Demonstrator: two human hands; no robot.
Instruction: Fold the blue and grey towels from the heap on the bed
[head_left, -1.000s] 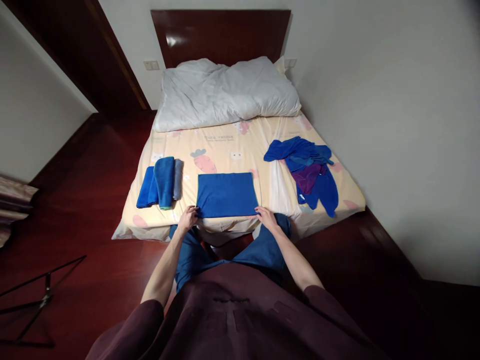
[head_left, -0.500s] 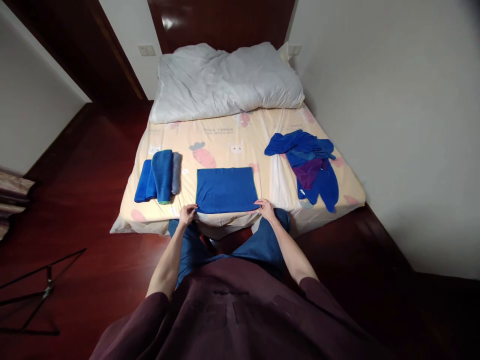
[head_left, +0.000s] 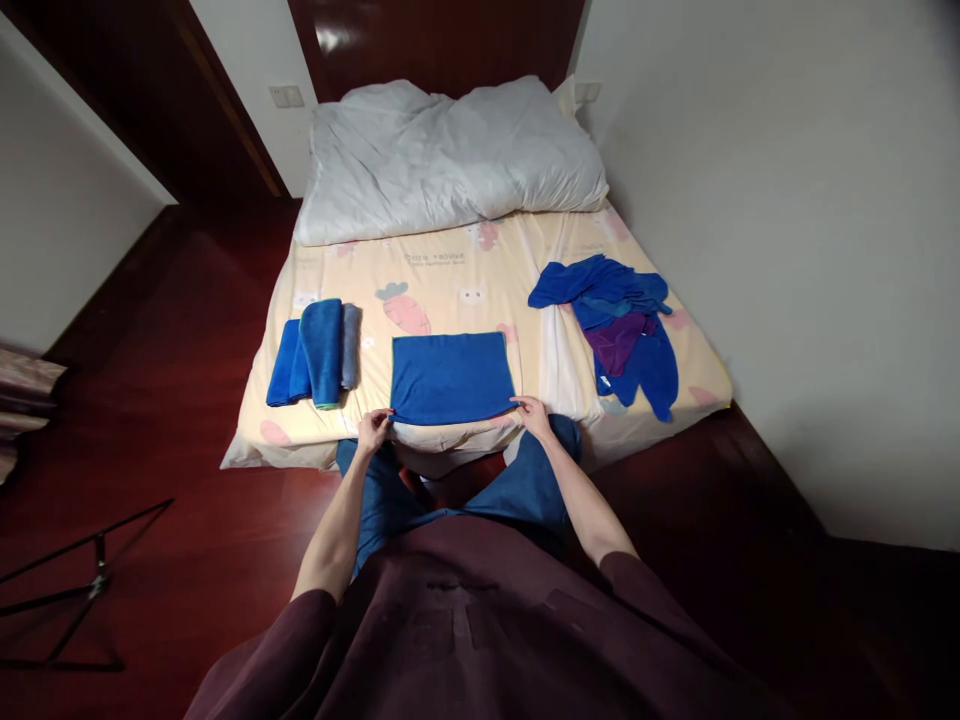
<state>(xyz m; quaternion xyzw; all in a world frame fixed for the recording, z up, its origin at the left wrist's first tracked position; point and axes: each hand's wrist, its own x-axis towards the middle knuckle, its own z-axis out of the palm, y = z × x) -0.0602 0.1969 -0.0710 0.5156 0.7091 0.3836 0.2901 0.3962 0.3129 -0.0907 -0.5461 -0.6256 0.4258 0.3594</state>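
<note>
A blue towel [head_left: 451,376] lies flat as a rectangle near the front edge of the bed, with thin green edging down its sides. My left hand [head_left: 373,430] pinches its near left corner. At the near right corner, my right hand [head_left: 534,415] has the towel between thumb and fingers. Left of it, several folded or rolled towels [head_left: 321,352], blue and grey, lie side by side. To the right is a loose, crumpled heap of blue cloths [head_left: 600,290] with a purple cloth [head_left: 621,343] among them.
The bed [head_left: 465,290] has a pale yellow sheet with carrot and rabbit prints. A white quilt [head_left: 457,160] is bundled against the dark headboard [head_left: 442,40]. On the floor at left stand black tripod legs [head_left: 97,585]. A wall [head_left: 787,250] runs along the right.
Both hands keep their pinch on the towel's near corners, almost unmoved. The near edge looks slightly lifted toward the right corner. The view has shifted a little.
</note>
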